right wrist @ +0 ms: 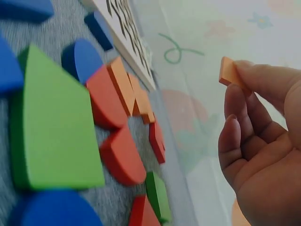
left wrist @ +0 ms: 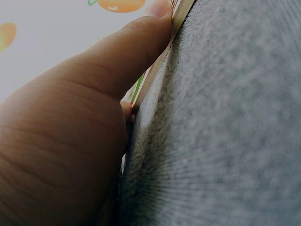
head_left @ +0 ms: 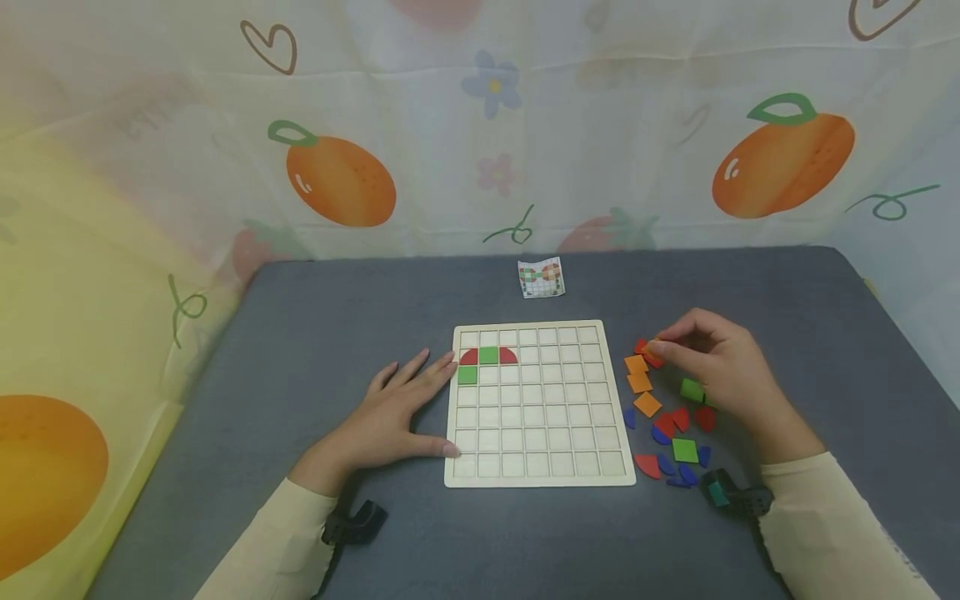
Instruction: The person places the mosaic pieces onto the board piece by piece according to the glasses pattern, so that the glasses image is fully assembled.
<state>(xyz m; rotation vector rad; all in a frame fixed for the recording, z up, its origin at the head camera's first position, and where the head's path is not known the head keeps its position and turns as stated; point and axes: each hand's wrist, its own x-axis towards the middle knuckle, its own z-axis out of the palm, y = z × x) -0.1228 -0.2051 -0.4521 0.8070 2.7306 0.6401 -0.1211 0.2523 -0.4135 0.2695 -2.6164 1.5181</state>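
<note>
A pale square board (head_left: 555, 479) with a grid of cells lies in the middle of the table. Near its upper left are two green square tiles (head_left: 488, 355) and two red quarter-circle tiles (head_left: 508, 357). My left hand (head_left: 382, 425) lies spread along the board's left edge, its fingertips and thumb (left wrist: 136, 40) touching the rim. To the right of the board, my right hand (head_left: 723, 375) pinches an orange square tile (right wrist: 228, 71) between thumb and fingers. In the right wrist view the tile is held above the loose pieces.
Loose tiles are scattered right of the board: orange squares (head_left: 640, 382), green squares (head_left: 685, 451), red rounded pieces (head_left: 647, 466) and blue rounded pieces (head_left: 687, 474). A small printed card (head_left: 542, 287) lies beyond the board. A fruit-patterned curtain (head_left: 420, 108) hangs behind the grey table (head_left: 360, 292).
</note>
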